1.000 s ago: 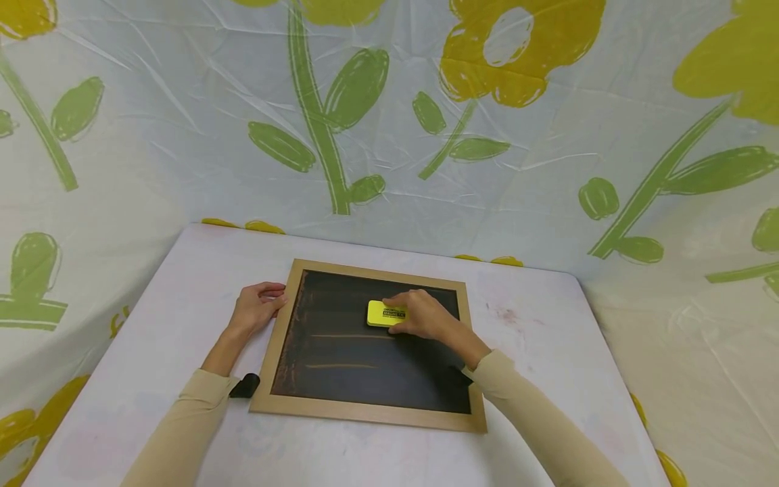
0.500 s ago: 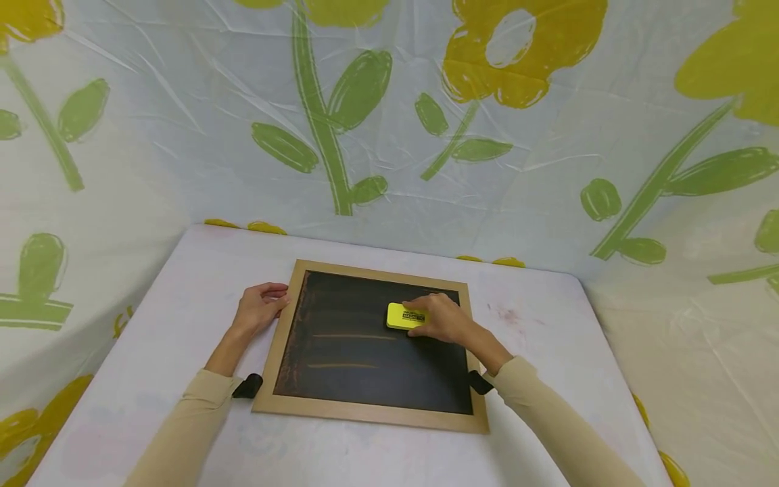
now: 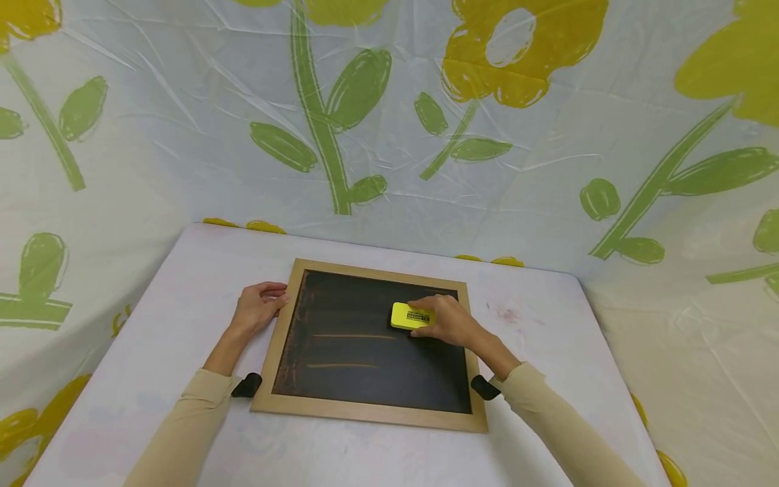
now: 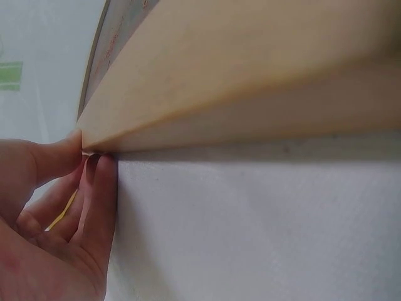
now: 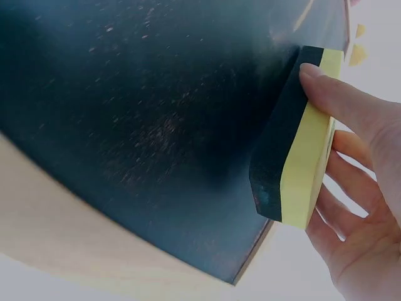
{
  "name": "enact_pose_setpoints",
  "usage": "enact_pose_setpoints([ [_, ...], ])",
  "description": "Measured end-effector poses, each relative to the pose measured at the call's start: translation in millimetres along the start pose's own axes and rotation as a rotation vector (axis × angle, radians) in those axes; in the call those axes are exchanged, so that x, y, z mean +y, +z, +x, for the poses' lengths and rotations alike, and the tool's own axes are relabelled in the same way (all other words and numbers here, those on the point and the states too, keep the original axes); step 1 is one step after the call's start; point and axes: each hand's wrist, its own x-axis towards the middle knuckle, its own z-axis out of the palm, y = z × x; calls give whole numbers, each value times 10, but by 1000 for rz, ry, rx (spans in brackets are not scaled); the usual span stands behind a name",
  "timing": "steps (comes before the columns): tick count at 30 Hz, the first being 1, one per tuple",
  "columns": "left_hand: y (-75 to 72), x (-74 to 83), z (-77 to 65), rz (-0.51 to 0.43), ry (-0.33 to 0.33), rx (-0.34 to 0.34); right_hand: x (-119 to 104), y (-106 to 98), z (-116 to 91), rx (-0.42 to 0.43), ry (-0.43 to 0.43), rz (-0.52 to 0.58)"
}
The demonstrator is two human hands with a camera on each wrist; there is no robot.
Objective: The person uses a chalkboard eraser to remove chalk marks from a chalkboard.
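A chalkboard with a dark face and a light wooden frame lies on the white table. Two orange-brown chalk lines cross its left half, with smudges along its left side. My right hand holds a yellow board eraser between thumb and fingers, over the upper right part of the dark face. The right wrist view shows the black felt side of the eraser facing the board. At the frame's left edge, my left hand grips the wood, its thumb on the side of the frame and its fingers curled low beside it.
The white table has faint reddish stains to the right of the board. A curtain with yellow flowers and green leaves hangs behind it and at both sides. Black wrist straps show at both cuffs.
The right hand has slid the eraser rightward across the board, mostly in the first half second and slightly since. The left hand and the chalkboard stay where they were.
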Motion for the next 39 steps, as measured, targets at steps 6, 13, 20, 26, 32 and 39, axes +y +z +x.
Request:
enact_pose_setpoints([
  [6, -3, -9, 13, 7, -8, 6, 27, -25, -111, 4, 34, 35],
  [13, 0, -24, 21, 9, -11, 13, -10, -47, -241, -15, 57, 89],
  [20, 5, -21, 12, 10, -9, 12, -51, -38, -328, -19, 56, 104],
  [26, 11, -16, 13, 18, -10, 12, -58, 12, -415, -22, 55, 120],
  [32, 15, -17, 15, 18, -2, 10, -24, 93, -474, -10, 45, 131],
  [39, 15, -18, 9, 10, 6, 9, -39, 143, -480, 26, 15, 59],
])
